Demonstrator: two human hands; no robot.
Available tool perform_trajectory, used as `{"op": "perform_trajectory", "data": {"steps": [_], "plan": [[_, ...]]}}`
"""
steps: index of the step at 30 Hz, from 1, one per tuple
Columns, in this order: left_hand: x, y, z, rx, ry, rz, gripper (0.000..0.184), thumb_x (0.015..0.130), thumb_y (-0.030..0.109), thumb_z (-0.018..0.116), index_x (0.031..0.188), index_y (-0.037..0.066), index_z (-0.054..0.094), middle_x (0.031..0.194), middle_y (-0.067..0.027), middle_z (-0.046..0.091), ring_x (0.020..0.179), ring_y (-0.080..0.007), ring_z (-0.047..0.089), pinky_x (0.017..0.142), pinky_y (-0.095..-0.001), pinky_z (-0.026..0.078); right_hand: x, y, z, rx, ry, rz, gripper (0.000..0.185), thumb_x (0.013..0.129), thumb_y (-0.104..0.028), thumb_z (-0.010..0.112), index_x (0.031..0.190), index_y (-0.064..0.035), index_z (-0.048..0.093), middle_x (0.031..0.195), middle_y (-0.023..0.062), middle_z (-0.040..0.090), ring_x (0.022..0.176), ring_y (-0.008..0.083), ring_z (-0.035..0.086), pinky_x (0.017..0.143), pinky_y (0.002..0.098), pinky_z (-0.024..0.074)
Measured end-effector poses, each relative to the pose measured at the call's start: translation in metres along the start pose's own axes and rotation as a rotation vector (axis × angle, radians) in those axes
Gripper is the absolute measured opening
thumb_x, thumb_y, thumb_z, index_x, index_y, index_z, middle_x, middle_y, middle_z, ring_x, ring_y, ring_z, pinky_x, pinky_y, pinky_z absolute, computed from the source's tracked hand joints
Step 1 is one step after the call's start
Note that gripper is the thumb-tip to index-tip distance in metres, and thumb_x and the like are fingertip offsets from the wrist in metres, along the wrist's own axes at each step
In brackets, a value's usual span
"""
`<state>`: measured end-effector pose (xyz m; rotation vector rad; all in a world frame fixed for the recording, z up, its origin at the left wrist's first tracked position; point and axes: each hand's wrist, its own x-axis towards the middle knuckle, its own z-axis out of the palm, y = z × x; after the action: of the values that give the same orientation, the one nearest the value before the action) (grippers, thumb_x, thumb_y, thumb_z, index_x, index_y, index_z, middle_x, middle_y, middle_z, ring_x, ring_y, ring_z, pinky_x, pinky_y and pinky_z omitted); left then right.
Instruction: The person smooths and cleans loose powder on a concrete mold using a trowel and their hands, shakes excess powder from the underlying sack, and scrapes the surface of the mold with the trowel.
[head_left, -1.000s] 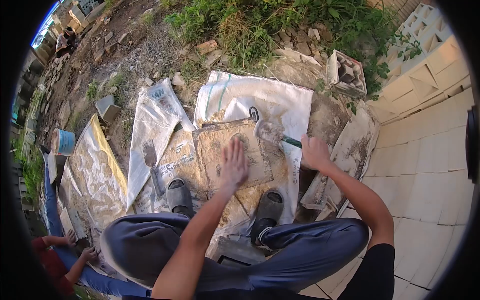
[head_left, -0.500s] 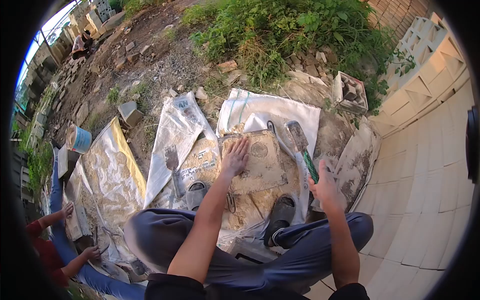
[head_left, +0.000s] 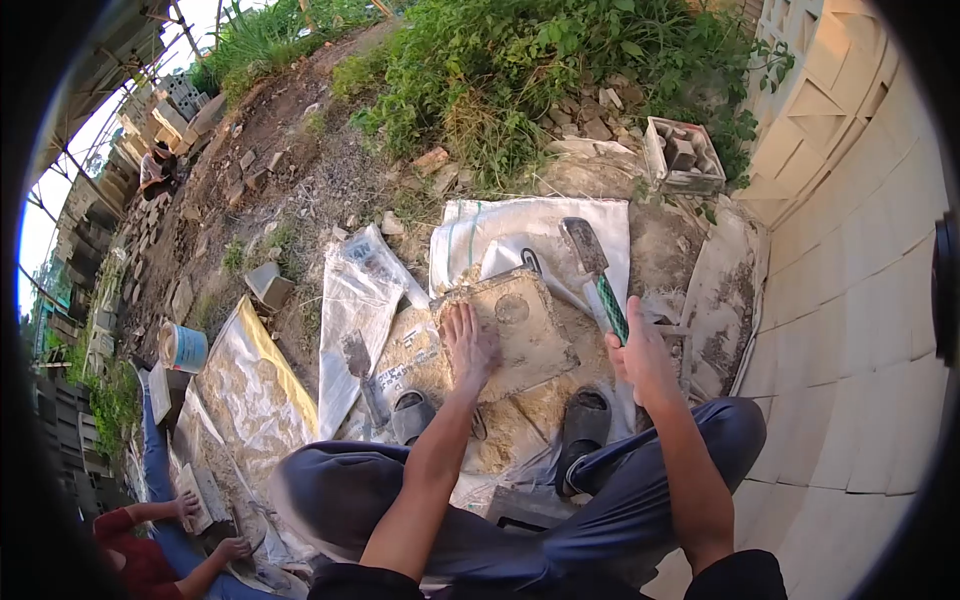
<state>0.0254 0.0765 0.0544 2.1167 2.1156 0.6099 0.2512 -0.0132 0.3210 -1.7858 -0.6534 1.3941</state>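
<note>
My bent knees in dark trousers point(head_left: 660, 490) spread wide on either side, with a dark frame point(head_left: 530, 508) on the ground between them. Just past it are my grey sandals point(head_left: 585, 425), and between and beyond those lies the square, sand-coated slab point(head_left: 535, 350), a round mark pressed near its far edge. My left hand point(head_left: 472, 350) rests palm down on the slab's left part, fingers stretched out and gripping nothing. My right hand point(head_left: 642, 358) is closed round the green handle of a flat-bladed tool point(head_left: 606, 296), thumb up, the blade tilted away from me just right of the slab. A second trowel point(head_left: 358, 360) lies beyond my left sandal. Under and past the slab spreads a white sack point(head_left: 590, 215), with another sack point(head_left: 345, 305) to its left, both sandy. Off to my left, a co-worker's hands point(head_left: 232, 548) are at a pale block point(head_left: 203, 500), and a bucket point(head_left: 188, 350) stands farther out. Pale blocks point(head_left: 825, 340) line my right. Beyond the sacks come a crate of rubble point(head_left: 688, 160) and leafy plants point(head_left: 520, 70); far off at upper left, a person point(head_left: 157, 172) sits low near some stacked blocks point(head_left: 180, 110).
</note>
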Motion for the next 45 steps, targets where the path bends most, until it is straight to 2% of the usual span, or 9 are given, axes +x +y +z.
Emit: {"op": "perform_trajectory", "data": {"steps": [6, 11, 24, 27, 29, 33, 35, 42, 45], "plan": [[0.011, 0.026, 0.028, -0.033, 0.091, 0.194, 0.060, 0.093, 0.035, 0.043, 0.137, -0.005, 0.037, 0.144, -0.0225, 0.035, 0.138, -0.0356, 0.025, 0.115, -0.0475, 0.015, 0.007, -0.003, 0.003, 0.080, 0.026, -0.013, 0.057, 0.095, -0.060, 0.031, 0.067, -0.0120, 0.045, 0.049, -0.0068, 0.033, 0.037, 0.0060, 0.025, 0.036, 0.0233, 0.0188], [0.025, 0.059, 0.030, -0.114, 0.010, 0.395, 0.053, 0.092, 0.031, 0.045, 0.137, 0.003, 0.042, 0.144, -0.0133, 0.039, 0.134, -0.0353, 0.032, 0.113, -0.0464, 0.021, 0.014, 0.000, 0.005, 0.051, 0.008, -0.007, 0.057, 0.095, -0.060, 0.032, 0.068, -0.0121, 0.046, 0.050, -0.0070, 0.034, 0.037, 0.0066, 0.024, 0.035, 0.0241, 0.0193], [0.007, -0.022, -0.021, 0.091, -0.161, 0.240, 0.059, 0.094, 0.037, 0.041, 0.142, 0.005, 0.033, 0.146, -0.0137, 0.036, 0.134, -0.0326, 0.034, 0.114, -0.0464, 0.017, 0.016, 0.008, 0.004, 0.040, -0.056, -0.040, 0.064, 0.098, -0.048, 0.030, 0.096, 0.0093, 0.057, 0.061, 0.0100, 0.055, 0.049, 0.0200, 0.049, 0.046, 0.0347, 0.0373], [-0.021, -0.020, -0.020, 0.066, -0.097, 0.148, 0.061, 0.093, 0.037, 0.042, 0.142, 0.003, 0.031, 0.147, -0.0162, 0.033, 0.136, -0.0355, 0.030, 0.114, -0.0471, 0.015, 0.019, 0.013, -0.002, -0.263, -0.051, -0.312, 0.063, 0.098, -0.048, 0.030, 0.096, 0.0093, 0.056, 0.060, 0.0130, 0.053, 0.051, 0.0237, 0.051, 0.047, 0.0369, 0.0394], [-0.055, -0.010, -0.006, 0.098, 0.005, 0.073, 0.063, 0.093, 0.037, 0.042, 0.143, 0.001, 0.029, 0.149, -0.0175, 0.030, 0.138, -0.0367, 0.024, 0.114, -0.0483, 0.014, 0.012, 0.006, -0.002, -0.048, -0.059, -0.121, 0.061, 0.098, -0.047, 0.031, 0.095, 0.0092, 0.055, 0.062, 0.0167, 0.052, 0.052, 0.0269, 0.051, 0.048, 0.0377, 0.0410], [-0.087, 0.025, -0.003, 0.049, -0.122, 0.129, 0.064, 0.094, 0.038, 0.040, 0.145, 0.002, 0.026, 0.151, -0.0175, 0.025, 0.141, -0.0361, 0.018, 0.115, -0.0492, 0.009, 0.045, 0.035, 0.003, -0.069, 0.012, -0.513, 0.060, 0.096, -0.059, 0.029, 0.064, -0.0103, 0.043, 0.048, -0.0054, 0.031, 0.037, 0.0090, 0.024, 0.036, 0.0263, 0.0198], [-0.074, 0.030, 0.004, -0.008, -0.109, 0.212, 0.064, 0.094, 0.040, 0.038, 0.146, 0.005, 0.025, 0.152, -0.0137, 0.025, 0.142, -0.0346, 0.017, 0.115, -0.0496, 0.006, 0.007, 0.001, 0.006, 0.192, -0.040, -0.100, 0.060, 0.096, -0.059, 0.029, 0.064, -0.0105, 0.043, 0.049, -0.0051, 0.031, 0.037, 0.0091, 0.025, 0.037, 0.0266, 0.0209], [-0.065, 0.003, -0.026, 0.117, -0.220, 0.144, 0.064, 0.094, 0.043, 0.037, 0.146, 0.008, 0.027, 0.152, -0.0095, 0.028, 0.142, -0.0327, 0.017, 0.115, -0.0506, 0.006, 0.005, 0.003, 0.001, 0.175, -0.086, -0.089, 0.060, 0.095, -0.060, 0.029, 0.064, -0.0104, 0.042, 0.049, -0.0053, 0.031, 0.037, 0.0085, 0.024, 0.036, 0.0262, 0.0199], [-0.052, 0.002, -0.020, 0.094, -0.158, 0.197, 0.066, 0.094, 0.044, 0.036, 0.147, 0.006, 0.023, 0.153, -0.0118, 0.024, 0.143, -0.0338, 0.013, 0.115, -0.0509, 0.005, 0.025, 0.017, 0.002, -0.123, 0.008, -0.365, 0.064, 0.097, -0.054, 0.029, 0.080, 0.0026, 0.055, 0.054, 0.0039, 0.046, 0.041, 0.0146, 0.040, 0.040, 0.0303, 0.0326]]}}
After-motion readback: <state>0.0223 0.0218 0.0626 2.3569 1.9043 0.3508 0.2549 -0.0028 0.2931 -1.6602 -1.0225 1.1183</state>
